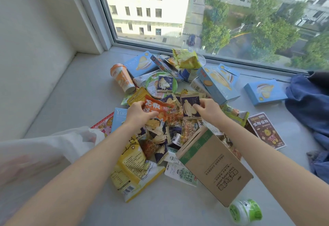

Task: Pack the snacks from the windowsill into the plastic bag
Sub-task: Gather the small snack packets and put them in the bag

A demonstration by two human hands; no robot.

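1. Heaped in the middle of the grey windowsill, under the window pane: the snacks, a mix of packets, boxes and cups.
2. Gripped at its left end by the left hand: an orange packet, fingers curled over the far edge, thumb pressed on the near face. Long axis left to right, right end dipping slightly.
3. Pinched at its right edge by the right hand: a small dark-blue packet, thumb on the front, fingertips behind. Long axis running away from the person, sealed top edge pointing at the window.
4. Sat just beside each other over the centre of the heap; lifted or resting, could not tell.
5. Lay low on the left, against the left forearm: the white translucent plastic bag, blurred.
6. Leaned tilted on the near side of the heap: a brown cardboard box, with a yellow bag to its left.
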